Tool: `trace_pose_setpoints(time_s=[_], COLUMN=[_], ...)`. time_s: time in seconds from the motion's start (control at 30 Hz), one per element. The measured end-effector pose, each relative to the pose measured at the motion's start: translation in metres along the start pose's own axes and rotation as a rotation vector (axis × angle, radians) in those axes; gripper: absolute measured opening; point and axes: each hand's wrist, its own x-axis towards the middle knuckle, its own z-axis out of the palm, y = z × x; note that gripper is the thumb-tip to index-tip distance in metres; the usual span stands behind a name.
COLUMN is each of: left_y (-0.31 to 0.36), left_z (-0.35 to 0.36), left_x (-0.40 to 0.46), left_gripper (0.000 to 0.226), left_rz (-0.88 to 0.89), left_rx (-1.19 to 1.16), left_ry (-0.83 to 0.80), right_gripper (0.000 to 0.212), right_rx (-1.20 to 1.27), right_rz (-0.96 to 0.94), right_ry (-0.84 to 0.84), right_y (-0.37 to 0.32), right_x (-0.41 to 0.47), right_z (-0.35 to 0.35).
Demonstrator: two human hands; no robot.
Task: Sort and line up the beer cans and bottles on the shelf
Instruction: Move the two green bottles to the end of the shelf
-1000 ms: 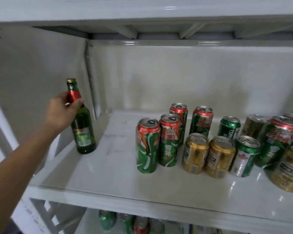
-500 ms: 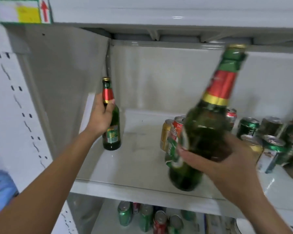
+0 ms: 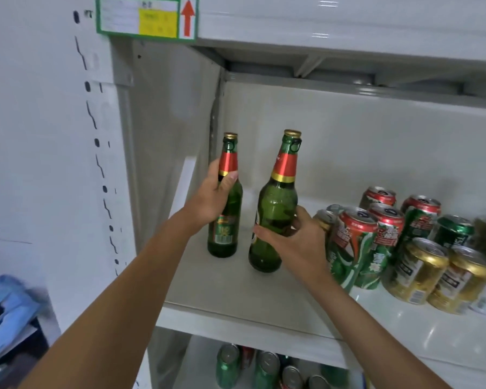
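Note:
Two green beer bottles with red and gold neck foil stand side by side at the left end of the white shelf [image 3: 236,299]. My left hand [image 3: 208,197] grips the left bottle [image 3: 225,234] at its shoulder. The second bottle [image 3: 275,203] leans slightly to the right, and my right hand [image 3: 298,242] holds its body from the right side. Just right of that hand stand red and green tall cans [image 3: 351,248], with gold cans [image 3: 415,273] and green cans [image 3: 455,231] farther right.
The shelf's left side wall [image 3: 169,153] is close behind the left bottle. A shelf board [image 3: 348,23] hangs overhead with a green price tag [image 3: 146,16]. More cans [image 3: 264,366] sit on the lower shelf. A blue object [image 3: 6,310] lies at lower left.
My right hand has carried the second bottle from in front of the cans down to the left and set it beside the first. My left hand keeps its grip on the first bottle.

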Motion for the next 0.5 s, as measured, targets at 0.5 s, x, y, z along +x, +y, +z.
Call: trace_pose_setpoints(time_s=[0.5], left_y=[-0.007], left_z=[0.004], left_x=[0.011], left_gripper=[0.054], left_rz=[0.02], left_rx=[-0.045], left_ry=[-0.043], right_gripper=[0.064], right_rx=[-0.023], right_rz=[0.005], right_ry=[-0.035], right_y=[0.033], right_x=[0.033], right_z=[0.037])
